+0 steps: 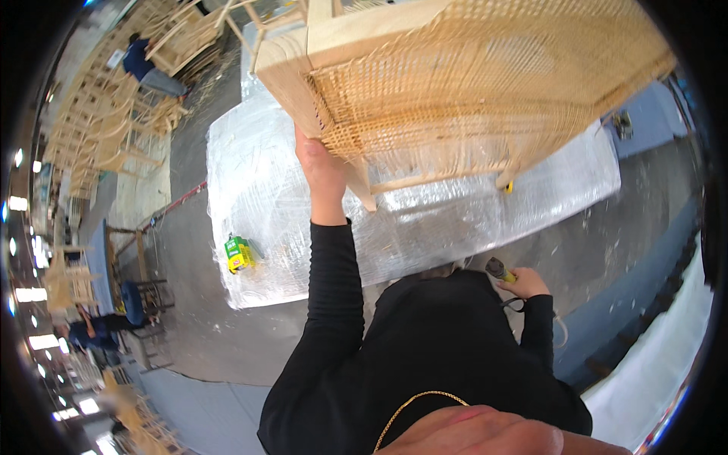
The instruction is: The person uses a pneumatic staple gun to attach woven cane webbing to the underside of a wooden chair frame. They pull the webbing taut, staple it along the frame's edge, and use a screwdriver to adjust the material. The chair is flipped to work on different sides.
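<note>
My left hand [320, 163] is closed on the corner of a pale wooden chair [284, 64] held up in front of me. A woven cane panel [462, 72] fills its frame, with loose strands along the lower edge. The chair's legs point down over a table wrapped in clear plastic [280, 182]. At my right side, away from the chair, my right hand [528, 283] grips a short tool with a dark blunt end and a yellow body [499, 269]. Its exact kind cannot be made out.
A green and yellow box [239, 254] lies on the table's left part. Many unfinished wooden chairs [114, 136] stand at the far left. One person [144, 64] handles a chair there; another [98, 330] is lower left. White wrapped material [652, 387] lies at right.
</note>
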`<state>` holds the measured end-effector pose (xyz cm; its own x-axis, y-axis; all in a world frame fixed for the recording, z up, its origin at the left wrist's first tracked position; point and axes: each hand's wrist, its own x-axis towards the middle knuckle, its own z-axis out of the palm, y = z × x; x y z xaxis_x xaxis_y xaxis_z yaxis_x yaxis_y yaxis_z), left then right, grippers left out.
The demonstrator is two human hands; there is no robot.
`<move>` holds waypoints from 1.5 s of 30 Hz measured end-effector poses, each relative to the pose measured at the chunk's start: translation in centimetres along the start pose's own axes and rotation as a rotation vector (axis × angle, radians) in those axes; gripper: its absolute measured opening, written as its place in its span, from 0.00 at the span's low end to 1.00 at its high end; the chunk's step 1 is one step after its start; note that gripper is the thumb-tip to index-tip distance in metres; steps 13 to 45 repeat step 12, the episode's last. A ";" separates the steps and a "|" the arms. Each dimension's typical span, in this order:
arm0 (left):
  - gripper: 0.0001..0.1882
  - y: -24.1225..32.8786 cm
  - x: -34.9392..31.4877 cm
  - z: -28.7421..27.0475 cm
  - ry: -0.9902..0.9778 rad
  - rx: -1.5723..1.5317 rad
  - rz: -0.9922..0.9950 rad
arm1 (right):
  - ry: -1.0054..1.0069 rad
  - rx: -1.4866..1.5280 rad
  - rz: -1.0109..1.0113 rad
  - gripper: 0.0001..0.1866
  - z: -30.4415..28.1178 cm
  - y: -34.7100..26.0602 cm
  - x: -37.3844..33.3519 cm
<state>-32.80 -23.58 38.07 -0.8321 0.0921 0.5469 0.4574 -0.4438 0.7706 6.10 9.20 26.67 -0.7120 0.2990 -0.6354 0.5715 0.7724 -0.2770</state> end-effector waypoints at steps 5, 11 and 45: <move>0.36 -1.2 -1.8 -0.7 0.216 0.039 -0.167 | 0.119 0.161 -0.074 0.34 -6.7 6.0 5.3; 0.33 -1.7 -7.7 2.1 0.456 0.196 -0.294 | 0.410 0.327 -0.049 0.38 -12.6 17.6 14.4; 0.33 -1.6 -7.1 2.8 0.461 0.208 -0.275 | 0.474 0.322 -0.048 0.40 -13.1 18.8 16.1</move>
